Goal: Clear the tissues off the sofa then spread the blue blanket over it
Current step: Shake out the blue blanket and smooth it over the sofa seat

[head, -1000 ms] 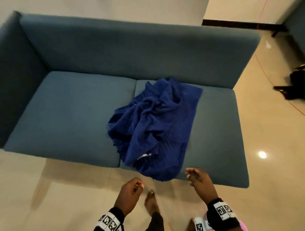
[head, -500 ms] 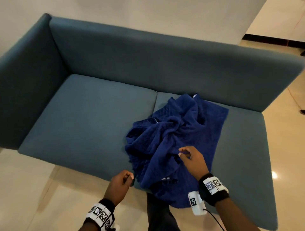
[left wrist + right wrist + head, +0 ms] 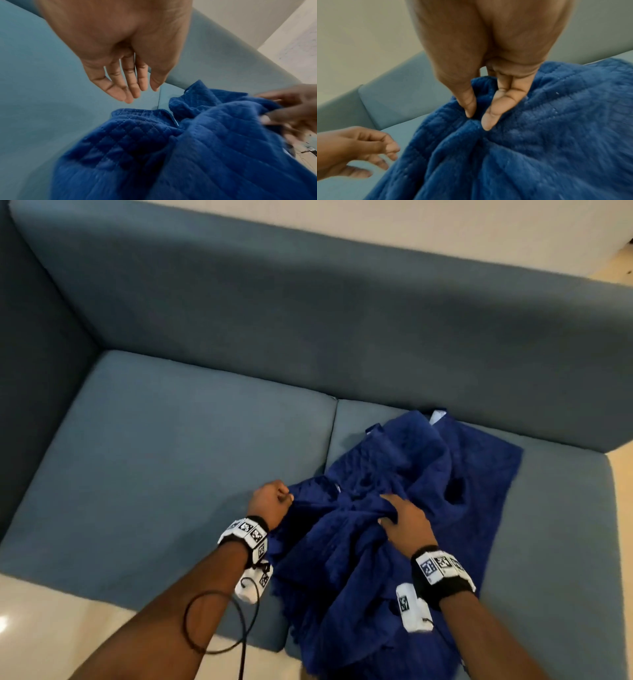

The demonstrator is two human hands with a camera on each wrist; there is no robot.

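The crumpled blue blanket (image 3: 342, 577) lies on the right seat cushion of the teal sofa (image 3: 171, 474), its lower end hanging over the front edge. My right hand (image 3: 394, 508) pinches a raised fold in the middle of the blanket (image 3: 539, 135) between thumb and fingers (image 3: 476, 119). My left hand (image 3: 274, 498) hovers at the blanket's left edge (image 3: 145, 121), fingers (image 3: 130, 88) loosely curled and holding nothing. I see no tissues on the sofa.
The left seat cushion (image 3: 154, 457) is bare. The sofa's left armrest (image 3: 30, 371) and backrest (image 3: 308, 320) enclose the seat. Shiny beige floor (image 3: 34, 628) runs along the front edge. A black cable (image 3: 212, 621) loops under my left forearm.
Both hands have reached forward from the sofa's front edge onto the blanket. My right hand has taken a fold of it; my left hand has come up to its left edge.
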